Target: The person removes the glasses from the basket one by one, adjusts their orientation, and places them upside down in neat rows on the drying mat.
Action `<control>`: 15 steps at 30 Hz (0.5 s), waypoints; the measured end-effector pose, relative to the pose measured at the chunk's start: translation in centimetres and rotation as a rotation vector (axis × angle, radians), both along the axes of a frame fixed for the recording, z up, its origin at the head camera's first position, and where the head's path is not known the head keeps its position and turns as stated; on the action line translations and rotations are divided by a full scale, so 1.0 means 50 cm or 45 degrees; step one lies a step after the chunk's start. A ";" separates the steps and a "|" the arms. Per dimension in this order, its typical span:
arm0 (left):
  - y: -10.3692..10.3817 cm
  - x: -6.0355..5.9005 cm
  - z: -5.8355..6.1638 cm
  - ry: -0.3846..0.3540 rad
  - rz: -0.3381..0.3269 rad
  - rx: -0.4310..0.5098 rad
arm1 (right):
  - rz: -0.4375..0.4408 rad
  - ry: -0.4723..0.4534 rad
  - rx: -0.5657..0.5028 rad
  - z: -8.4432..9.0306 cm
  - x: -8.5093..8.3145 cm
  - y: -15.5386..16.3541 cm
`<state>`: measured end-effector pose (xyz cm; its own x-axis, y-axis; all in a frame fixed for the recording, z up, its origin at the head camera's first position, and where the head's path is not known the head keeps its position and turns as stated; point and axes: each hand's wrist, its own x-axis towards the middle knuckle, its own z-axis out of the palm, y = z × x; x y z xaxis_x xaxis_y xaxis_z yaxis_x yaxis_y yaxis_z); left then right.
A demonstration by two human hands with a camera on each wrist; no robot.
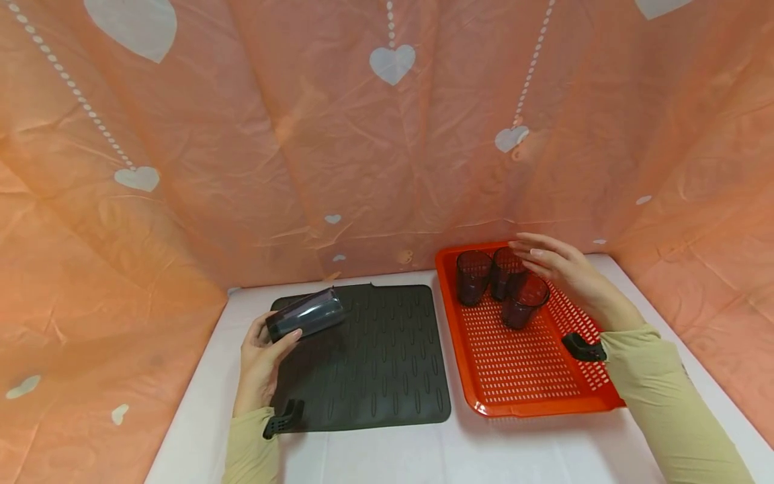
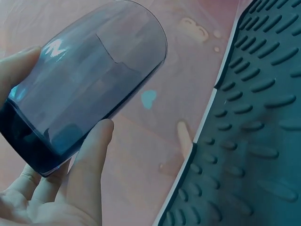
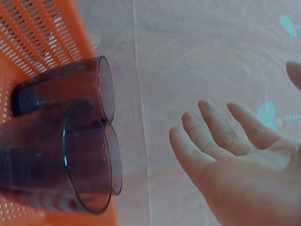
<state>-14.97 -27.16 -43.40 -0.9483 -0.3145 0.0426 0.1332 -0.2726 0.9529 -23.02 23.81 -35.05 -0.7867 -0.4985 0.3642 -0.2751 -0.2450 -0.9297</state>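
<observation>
Four glasses show in all: one in hand, three in a tray. At lower left of the head view the left hand curls thumb and fingers round one smoky grey glass, held tilted on its side over the left edge of the single dark ribbed mat, at centre. The glass is see-through, with a thick dark base against the palm. To the right, one orange perforated tray holds three upright tinted glasses. Above them hovers the right hand, fingers straight and spread, gripping nothing.
</observation>
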 end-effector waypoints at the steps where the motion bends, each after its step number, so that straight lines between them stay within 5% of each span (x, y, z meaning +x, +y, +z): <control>1: -0.002 0.001 0.000 -0.006 0.008 0.001 | -0.007 -0.005 0.007 0.000 0.001 0.004; 15: -0.037 0.016 0.016 -0.048 0.122 -0.016 | -0.062 -0.040 0.075 0.001 0.011 0.041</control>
<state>-14.19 -29.01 -42.58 -0.9151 -0.4031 0.0122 0.1221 -0.2483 0.9610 -22.47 25.88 -34.98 -0.8211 -0.4793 0.3099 -0.2555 -0.1769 -0.9505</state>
